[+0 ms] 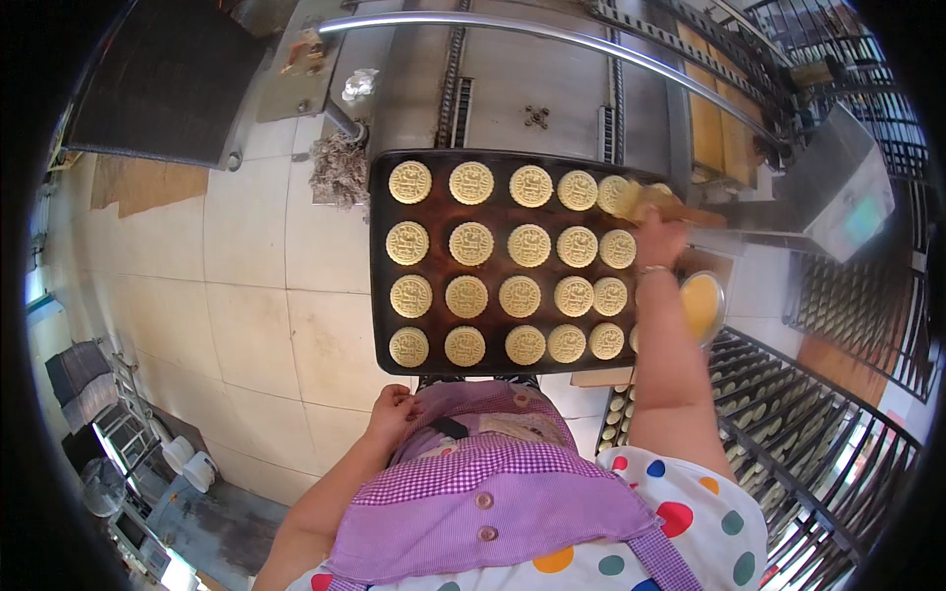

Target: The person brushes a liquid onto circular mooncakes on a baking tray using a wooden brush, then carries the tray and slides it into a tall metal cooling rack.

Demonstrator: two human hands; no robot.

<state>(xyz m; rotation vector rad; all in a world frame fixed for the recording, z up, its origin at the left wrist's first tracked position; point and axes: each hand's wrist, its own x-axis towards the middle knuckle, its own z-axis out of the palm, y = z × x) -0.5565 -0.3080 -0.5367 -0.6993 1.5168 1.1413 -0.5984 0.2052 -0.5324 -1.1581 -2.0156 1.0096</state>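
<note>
A dark baking tray (498, 364) lies in front of me with rows of round, pale yellow pressed pastries (529, 246) on it. Over the tray's far right corner, my right hand (662, 239) is closed on a pastry brush (690, 214) with a brown handle. Motion smears its bristle end, which is at the pastries of the far row. Beside my right forearm stands a bowl (702, 307) of yellow liquid, partly covered by the arm. My left hand (393, 409) hangs by my purple apron near the tray's close left corner, fingers curled, with nothing visible in them.
Beyond the tray runs a metal machine bed (532, 94) with chains and a curved steel rail (552, 32). A metal box with a lit screen (865, 219) juts in at the right. Dark racks (788, 433) hold more pastries at the lower right. Pale floor tiles (246, 315) lie to the left.
</note>
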